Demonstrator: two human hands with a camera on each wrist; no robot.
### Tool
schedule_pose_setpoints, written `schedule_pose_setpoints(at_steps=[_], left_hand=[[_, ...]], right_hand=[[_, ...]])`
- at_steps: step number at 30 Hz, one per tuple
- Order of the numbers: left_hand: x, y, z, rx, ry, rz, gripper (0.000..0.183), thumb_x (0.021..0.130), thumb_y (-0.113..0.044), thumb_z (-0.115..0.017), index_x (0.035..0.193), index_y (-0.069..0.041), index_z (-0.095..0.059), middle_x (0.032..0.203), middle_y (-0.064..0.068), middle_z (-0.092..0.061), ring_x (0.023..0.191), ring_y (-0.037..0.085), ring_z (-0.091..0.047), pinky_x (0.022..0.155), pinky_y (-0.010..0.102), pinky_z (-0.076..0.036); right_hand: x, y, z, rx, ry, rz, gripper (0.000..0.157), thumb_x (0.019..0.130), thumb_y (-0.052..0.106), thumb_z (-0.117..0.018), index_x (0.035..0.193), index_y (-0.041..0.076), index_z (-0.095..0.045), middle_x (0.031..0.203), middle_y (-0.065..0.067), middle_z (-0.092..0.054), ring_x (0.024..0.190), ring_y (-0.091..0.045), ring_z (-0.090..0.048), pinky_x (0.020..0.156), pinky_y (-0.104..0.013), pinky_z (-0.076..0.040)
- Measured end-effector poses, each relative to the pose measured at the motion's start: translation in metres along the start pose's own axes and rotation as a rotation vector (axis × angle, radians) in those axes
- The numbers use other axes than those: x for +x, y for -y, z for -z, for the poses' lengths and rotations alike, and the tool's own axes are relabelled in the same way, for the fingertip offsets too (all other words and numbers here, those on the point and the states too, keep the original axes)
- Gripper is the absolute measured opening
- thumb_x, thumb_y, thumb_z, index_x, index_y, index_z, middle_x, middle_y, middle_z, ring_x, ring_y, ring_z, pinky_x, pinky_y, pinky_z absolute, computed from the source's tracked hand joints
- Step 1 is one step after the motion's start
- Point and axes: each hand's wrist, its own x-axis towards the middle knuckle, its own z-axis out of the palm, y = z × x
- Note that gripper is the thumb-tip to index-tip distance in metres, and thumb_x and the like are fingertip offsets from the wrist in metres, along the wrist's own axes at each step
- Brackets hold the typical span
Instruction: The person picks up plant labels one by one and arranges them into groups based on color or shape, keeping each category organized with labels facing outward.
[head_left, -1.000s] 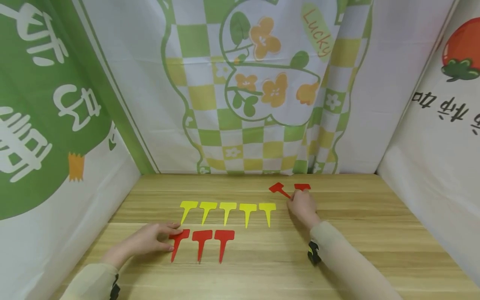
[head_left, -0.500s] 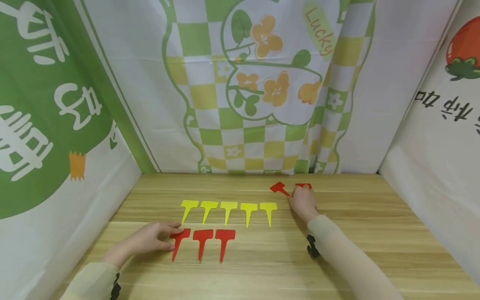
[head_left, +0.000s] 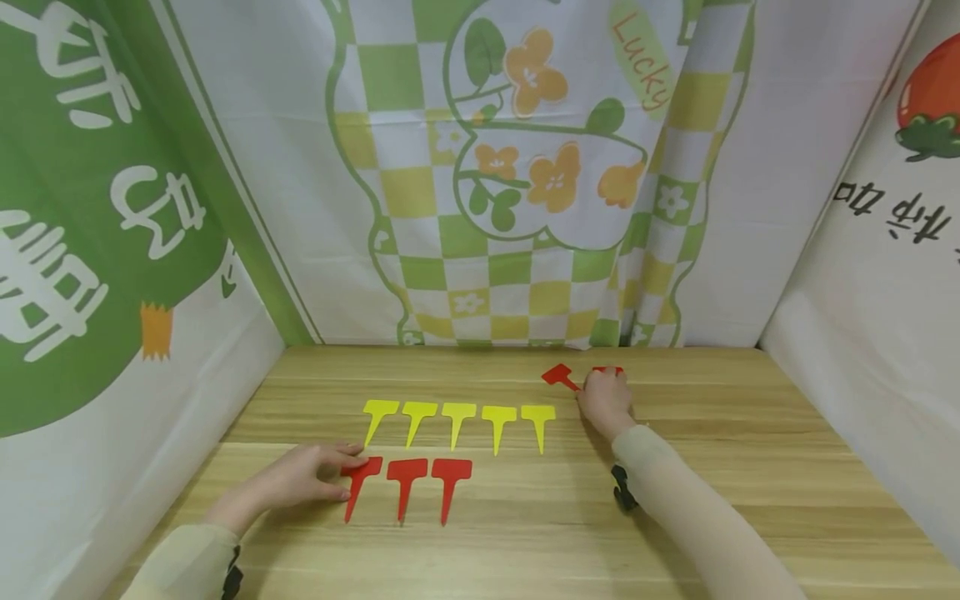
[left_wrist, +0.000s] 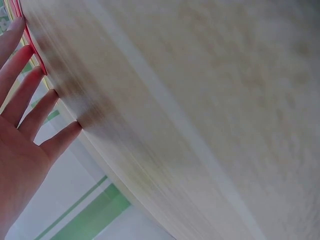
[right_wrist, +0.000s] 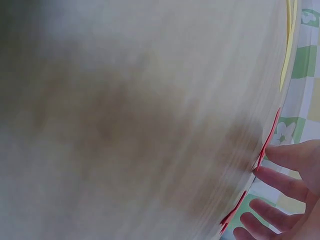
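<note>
Flat T-shaped plant labels lie on the wooden table (head_left: 540, 542). In the head view, my left hand (head_left: 303, 477) rests its fingertips on the leftmost red label (head_left: 362, 483) of a front row of three, fingers spread and fairly straight. Farther back on the right, my right hand (head_left: 606, 402) pinches the stem end of a tilted red label (head_left: 559, 375) between thumb and index finger (right_wrist: 280, 180). Another red label (head_left: 611, 369) shows just behind that hand, mostly hidden by it. Its remaining fingers are loosely bent in the right wrist view.
A row of several yellow labels (head_left: 458, 421) lies behind the front red ones. Two more red labels, a middle one (head_left: 407, 483) and a right one (head_left: 452, 483), stand apart in the front row. A checked curtain (head_left: 495, 275) hangs at the table's back edge.
My right hand has shifted slightly away from me over the back red labels, covering more of the rear one. My left hand stays on the leftmost front label.
</note>
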Motion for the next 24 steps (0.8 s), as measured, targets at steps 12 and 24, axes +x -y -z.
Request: schedule_pose_setpoints(at_steps=[12, 24], left_hand=[[0.001, 0.0003, -0.0001, 0.01, 0.002, -0.004, 0.051, 0.08, -0.035, -0.074, 0.125, -0.012, -0.063, 0.138, 0.012, -0.054, 0.128, 0.039, -0.047, 0.101, 0.058, -0.037], [0.0002, 0.002, -0.001, 0.016, -0.009, -0.002, 0.052, 0.08, -0.035, -0.074, 0.125, -0.013, -0.063, 0.138, 0.011, -0.053, 0.128, 0.038, -0.047, 0.101, 0.058, -0.037]], right_hand=[[0.0019, 0.0008, -0.0012, 0.014, -0.051, -0.017, 0.014, 0.08, 0.021, -0.071, 0.083, 0.007, -0.072, 0.103, -0.024, -0.058, 0.102, -0.042, -0.051, 0.069, -0.053, -0.052], [0.0083, 0.0016, -0.0007, -0.007, -0.03, -0.037, 0.022, 0.08, 0.024, -0.075, 0.085, 0.003, -0.073, 0.105, -0.024, -0.058, 0.104, -0.043, -0.051, 0.076, -0.054, -0.052]])
